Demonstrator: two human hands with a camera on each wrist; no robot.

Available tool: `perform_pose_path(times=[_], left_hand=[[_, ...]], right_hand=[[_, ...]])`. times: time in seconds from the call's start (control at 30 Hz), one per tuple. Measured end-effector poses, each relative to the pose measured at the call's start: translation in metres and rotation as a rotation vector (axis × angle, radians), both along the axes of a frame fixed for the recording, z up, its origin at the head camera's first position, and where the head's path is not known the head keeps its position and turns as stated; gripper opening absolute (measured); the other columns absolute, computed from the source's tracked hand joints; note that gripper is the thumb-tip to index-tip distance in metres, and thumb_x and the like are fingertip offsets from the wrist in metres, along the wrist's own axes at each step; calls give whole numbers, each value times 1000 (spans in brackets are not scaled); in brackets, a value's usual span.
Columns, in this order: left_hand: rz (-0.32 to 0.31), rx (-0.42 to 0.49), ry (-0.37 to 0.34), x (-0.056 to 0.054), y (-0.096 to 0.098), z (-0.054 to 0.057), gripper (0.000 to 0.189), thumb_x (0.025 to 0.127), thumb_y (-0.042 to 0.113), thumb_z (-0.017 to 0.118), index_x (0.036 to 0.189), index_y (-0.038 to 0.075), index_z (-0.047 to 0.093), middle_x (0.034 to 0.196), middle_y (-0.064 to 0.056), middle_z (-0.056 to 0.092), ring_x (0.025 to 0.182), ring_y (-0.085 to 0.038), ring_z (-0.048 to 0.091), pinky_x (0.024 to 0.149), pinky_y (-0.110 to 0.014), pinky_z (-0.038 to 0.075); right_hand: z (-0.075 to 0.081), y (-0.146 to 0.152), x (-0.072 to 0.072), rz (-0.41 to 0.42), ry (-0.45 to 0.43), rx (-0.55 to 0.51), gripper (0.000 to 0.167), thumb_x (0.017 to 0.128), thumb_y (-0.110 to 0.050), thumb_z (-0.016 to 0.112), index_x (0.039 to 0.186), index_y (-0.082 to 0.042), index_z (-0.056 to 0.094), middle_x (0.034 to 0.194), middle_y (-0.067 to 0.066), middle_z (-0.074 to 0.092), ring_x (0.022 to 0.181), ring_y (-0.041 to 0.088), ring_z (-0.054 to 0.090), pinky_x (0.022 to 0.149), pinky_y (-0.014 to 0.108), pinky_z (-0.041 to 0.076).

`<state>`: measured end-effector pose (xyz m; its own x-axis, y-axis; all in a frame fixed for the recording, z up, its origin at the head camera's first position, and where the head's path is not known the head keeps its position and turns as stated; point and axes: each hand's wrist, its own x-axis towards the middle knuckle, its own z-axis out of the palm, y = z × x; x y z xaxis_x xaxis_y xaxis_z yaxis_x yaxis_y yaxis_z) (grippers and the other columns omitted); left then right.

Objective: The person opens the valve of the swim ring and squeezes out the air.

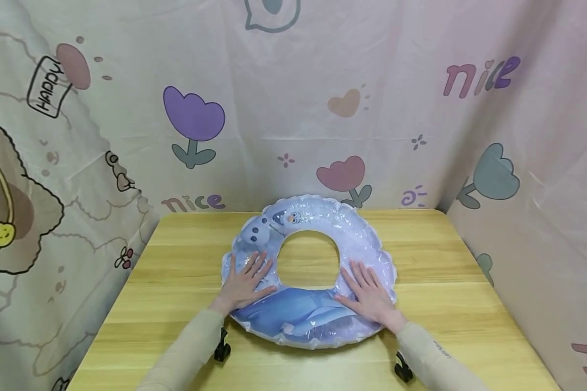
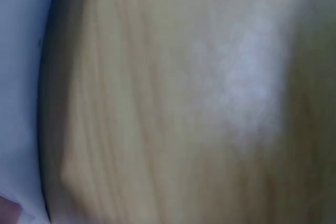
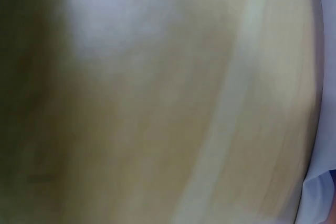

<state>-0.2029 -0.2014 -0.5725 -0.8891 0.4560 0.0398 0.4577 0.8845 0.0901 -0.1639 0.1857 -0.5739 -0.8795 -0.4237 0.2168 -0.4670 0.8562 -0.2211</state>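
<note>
An inflated swim ring (image 1: 313, 209) lies flat on the wooden table, pale blue and lilac with a snowman picture at its upper left and a darker blue patch at the front. My left hand (image 1: 247, 282) rests on its left side with fingers spread. On the right side lies my right hand (image 1: 369, 293), palm down, its fingers straight and pointing up and inward. The wrist views show mostly blurred tabletop, with the ring's edge (image 2: 21, 93) along the left in one and the pale edge (image 3: 329, 77) along the right in the other.
The wooden table (image 1: 435, 255) extends around the ring on all sides. A printed cloth (image 1: 274, 81) with flowers and lettering hangs behind and at both sides. Small black wrist cameras (image 1: 222, 347) hang below the sleeves, low over the tabletop.
</note>
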Motion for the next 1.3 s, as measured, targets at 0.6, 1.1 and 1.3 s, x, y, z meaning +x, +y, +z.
perform_pose_path(times=[0.6, 1.1, 1.3], left_hand=[[22, -5, -27, 3, 3, 2, 84, 95, 69, 44, 162, 28, 15, 171, 2, 5, 160, -26, 10, 120, -73, -10], [39, -8, -27, 4, 4, 5, 87, 94, 71, 44, 163, 26, 14, 171, 3, 3, 160, -26, 8, 120, -73, -9], [45, -3, -25, 4, 4, 3, 87, 94, 71, 45, 162, 26, 15, 171, 3, 4, 160, -26, 9, 120, -73, -8]], right_hand=[[1, 1, 2, -30, -74, 44, 77, 97, -57, 53, 157, -13, 34, 167, 18, 22, 155, 41, 20, 126, 59, 16], [-3, 3, -1, -20, 3, 14, 79, 95, -65, 52, 155, -14, 41, 165, 20, 29, 153, 43, 26, 125, 58, 18], [0, 3, -1, -37, -59, 66, 80, 94, -62, 54, 157, -16, 36, 168, 16, 21, 156, 38, 19, 126, 57, 14]])
